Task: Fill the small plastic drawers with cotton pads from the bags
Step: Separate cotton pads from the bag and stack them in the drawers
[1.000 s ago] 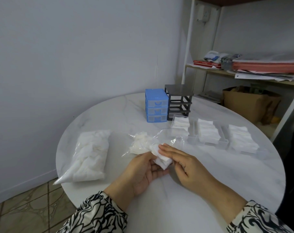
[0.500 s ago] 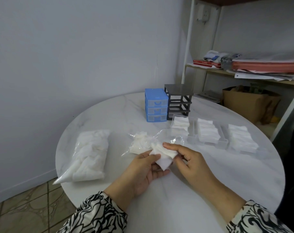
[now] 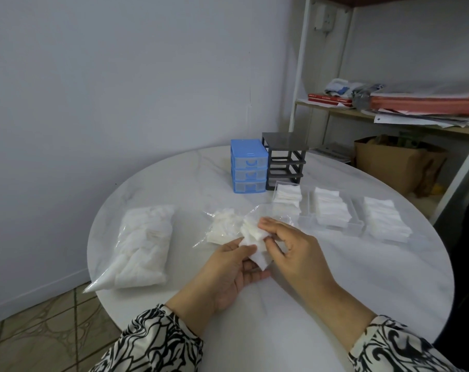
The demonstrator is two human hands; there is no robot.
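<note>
A small stack of white cotton pads [image 3: 255,241] is held between both hands above the round white table [image 3: 362,277]. My left hand [image 3: 228,267] cups the stack from below, thumb on top. My right hand [image 3: 295,245] pinches the stack's upper edge with thumb and fingers. Just behind lies an opened clear bag [image 3: 225,226] with a few pads left. Three clear plastic drawers [image 3: 332,210] stand pulled out to the right, each holding stacked pads. A full sealed bag of pads [image 3: 142,245] lies at the left.
A blue drawer cabinet [image 3: 248,167] with its drawers in and an empty dark grey cabinet frame [image 3: 284,159] stand at the table's far side. A shelf unit [image 3: 389,111] with papers and a cardboard box [image 3: 397,159] is behind on the right.
My right hand's fingers shifted along the top of the pad stack and now pinch its upper edge. The stack turned a little in my left hand.
</note>
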